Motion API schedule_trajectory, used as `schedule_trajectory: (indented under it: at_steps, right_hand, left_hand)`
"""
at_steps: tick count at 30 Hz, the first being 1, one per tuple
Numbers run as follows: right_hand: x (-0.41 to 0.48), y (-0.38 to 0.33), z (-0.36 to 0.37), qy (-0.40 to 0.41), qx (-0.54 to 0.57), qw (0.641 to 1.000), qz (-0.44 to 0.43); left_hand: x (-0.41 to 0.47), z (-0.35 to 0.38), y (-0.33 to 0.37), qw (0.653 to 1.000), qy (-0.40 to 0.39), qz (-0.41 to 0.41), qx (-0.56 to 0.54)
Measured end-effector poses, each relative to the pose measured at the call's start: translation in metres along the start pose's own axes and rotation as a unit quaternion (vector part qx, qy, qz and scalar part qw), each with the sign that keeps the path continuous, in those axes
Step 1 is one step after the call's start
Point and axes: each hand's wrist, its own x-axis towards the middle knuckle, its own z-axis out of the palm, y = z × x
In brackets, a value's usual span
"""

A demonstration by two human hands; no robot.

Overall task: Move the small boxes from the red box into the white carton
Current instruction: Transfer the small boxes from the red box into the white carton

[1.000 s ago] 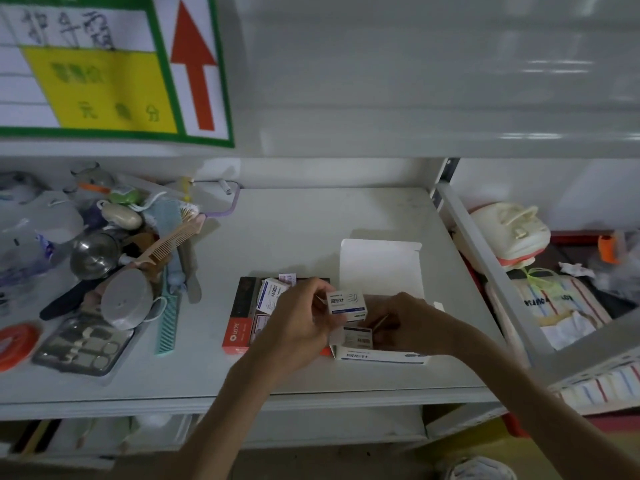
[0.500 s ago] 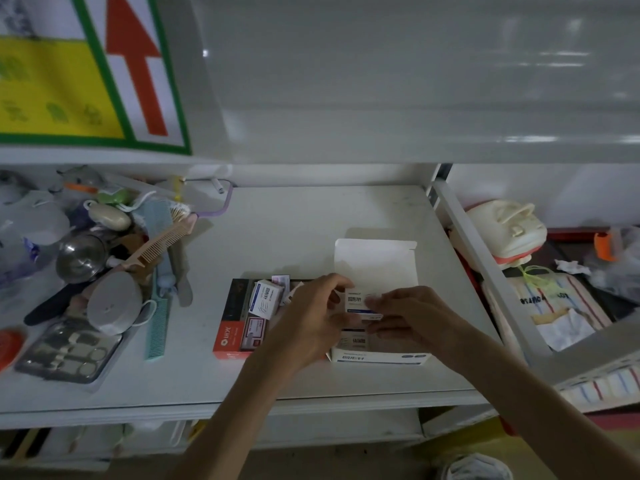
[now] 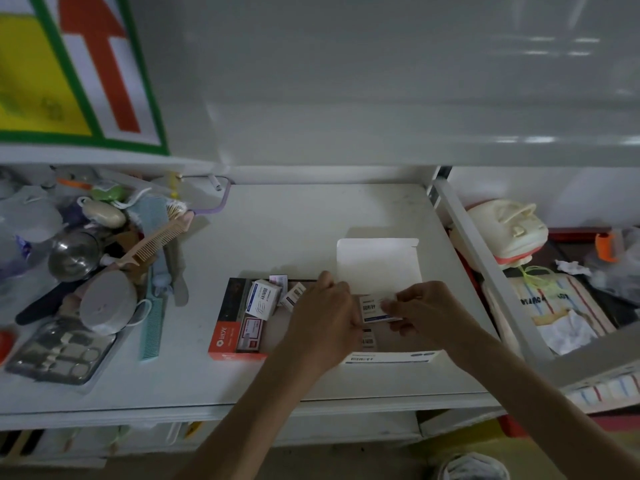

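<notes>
Holding a small white cardboard box with blue print (image 3: 373,309), both hands meet over the open white carton (image 3: 391,356). The right hand (image 3: 427,311) pinches the box's right end, fingers (image 3: 393,306) closed on it; the left hand (image 3: 325,323) sits at its left end, fingers curled, though whether they actually grip the box cannot be told. The box is level with the carton's opening, just above its interior, under the carton's raised white lid flap (image 3: 379,265), which stands behind the fingers. More printed labels show inside the carton, just below the held box.

Left of the left hand, touching the carton's side region, lies the flat red cardboard box (image 3: 221,341), open, with further small white boxes (image 3: 263,298) lying loosely tilted inside it.

Both containers rest on a white shelf (image 3: 294,230). Well to the left of the hands: a pink plastic comb (image 3: 156,244), a teal plastic comb (image 3: 152,323), a steel bowl (image 3: 74,258) and a clear-cased manicure set (image 3: 60,351). Right of the right hand, beyond a white rail, a cream plastic case (image 3: 507,230) lies in a neighbouring compartment.
</notes>
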Motion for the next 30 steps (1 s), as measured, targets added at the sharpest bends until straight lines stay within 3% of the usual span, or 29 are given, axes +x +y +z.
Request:
schedule_trajectory:
  at_steps: [3,6,9,13,18,26,30]
  right_hand:
    - [0.002,0.002,-0.001,0.004,0.002,1.000,-0.002]
    - [-0.002,0.001,-0.001,0.012,-0.004,0.999,-0.036]
    - [-0.009,-0.004,-0.001,0.013,-0.120,0.981,-0.150]
    - [-0.012,-0.011,0.005,-0.021,-0.266,0.927,-0.262]
    - [-0.001,-0.015,0.021,-0.024,-0.329,0.916,-0.227]
    - [-0.005,0.002,0.027,-0.006,-0.434,0.833,-0.343]
    - [-0.016,0.006,0.031,-0.001,-0.443,0.850,-0.283]
  left_hand:
    - [0.011,-0.001,0.005,0.999,-0.040,-0.019,-0.004]
    - [0.007,0.001,-0.001,0.998,0.018,-0.048,-0.040]
    - [-0.006,0.006,-0.006,0.988,0.055,-0.086,-0.116]
    - [-0.014,0.014,-0.006,0.965,0.103,-0.161,-0.180]
    - [-0.025,0.030,-0.006,0.940,0.124,-0.207,-0.242]
    - [-0.039,0.020,-0.003,0.908,0.137,-0.192,-0.347]
    - [-0.042,0.020,-0.004,0.905,0.141,-0.187,-0.356]
